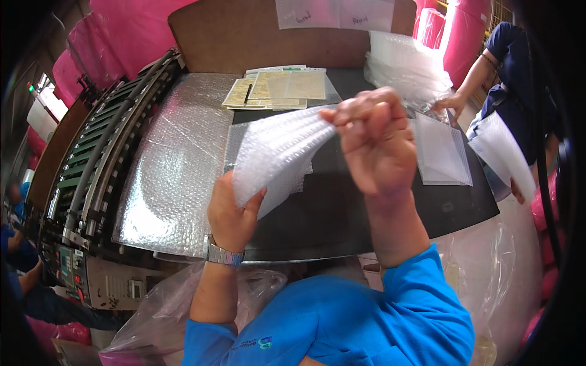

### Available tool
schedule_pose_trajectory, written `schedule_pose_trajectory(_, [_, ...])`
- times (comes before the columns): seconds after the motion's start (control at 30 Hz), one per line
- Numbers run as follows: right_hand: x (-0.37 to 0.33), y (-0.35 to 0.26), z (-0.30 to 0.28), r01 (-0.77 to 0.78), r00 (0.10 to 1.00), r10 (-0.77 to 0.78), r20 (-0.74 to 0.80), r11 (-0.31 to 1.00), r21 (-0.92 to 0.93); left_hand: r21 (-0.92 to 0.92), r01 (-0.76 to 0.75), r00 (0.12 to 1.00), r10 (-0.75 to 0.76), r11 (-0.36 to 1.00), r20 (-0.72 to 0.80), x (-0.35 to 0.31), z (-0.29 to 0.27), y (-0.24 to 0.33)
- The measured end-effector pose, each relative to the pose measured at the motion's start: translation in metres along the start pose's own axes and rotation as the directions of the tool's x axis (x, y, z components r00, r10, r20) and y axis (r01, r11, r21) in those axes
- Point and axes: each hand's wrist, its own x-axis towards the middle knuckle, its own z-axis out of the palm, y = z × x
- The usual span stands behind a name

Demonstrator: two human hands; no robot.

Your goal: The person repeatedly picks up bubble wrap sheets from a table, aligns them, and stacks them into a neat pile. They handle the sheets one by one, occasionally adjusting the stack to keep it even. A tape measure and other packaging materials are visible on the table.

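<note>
A white sheet of bubble wrap (274, 149), perhaps a bag, is stretched between my two hands above the dark table. My left hand (233, 210), with a metal watch at the wrist, grips its lower left edge, thumb in front. My right hand (377, 131) is raised, its fingers curled and pinching the upper right corner, so the sheet is drawn into folds there. Beneath it lie more bubble wrap pieces (299, 177), partly hidden by the held one. Another flat stack of bubble wrap (444, 160) rests right of my right forearm.
Left of the table runs a roller conveyor (91, 158) beside a silvery bubble-covered surface (171, 177). Papers (287, 85) and a pen (248, 93) lie at the back. A bubble wrap pile (406, 67) stands back right, where a co-worker's hand (450, 107) reaches in. Clear plastic hangs below.
</note>
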Motion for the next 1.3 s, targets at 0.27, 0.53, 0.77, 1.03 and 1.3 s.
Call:
schedule_pose_trajectory(0.27, [-0.015, 0.01, -0.057, -0.072, 0.991, -0.009, -0.137, 0.816, -0.573, -0.592, 0.219, 0.944, -0.321, 0.775, -0.071, 0.005, -0.009, -0.008])
schedule_pose_trajectory(0.53, [-0.071, 0.061, -0.113, -0.622, 0.766, 0.617, -0.177, 0.646, -0.443, -0.672, 0.407, 0.909, -0.346, 0.619, 0.233, -0.053, 0.014, -0.067])
schedule_pose_trajectory(0.77, [-0.071, 0.075, -0.103, -0.618, 0.785, 0.578, -0.224, 0.704, -0.349, -0.656, 0.407, 0.882, -0.462, 0.636, 0.099, -0.055, 0.032, -0.062])
schedule_pose_trajectory(1.03, [-0.102, 0.106, -0.128, -0.449, 0.837, 0.52, -0.172, 0.472, -0.759, -0.276, 0.202, 0.845, -0.31, 0.94, -0.436, -0.03, -0.013, -0.065])
schedule_pose_trajectory(1.3, [-0.112, 0.11, -0.112, -0.135, 0.738, 0.674, 0.025, 0.184, -0.974, 0.01, 0.181, 0.844, -0.15, 0.983, -0.515, -0.044, -0.037, -0.087])
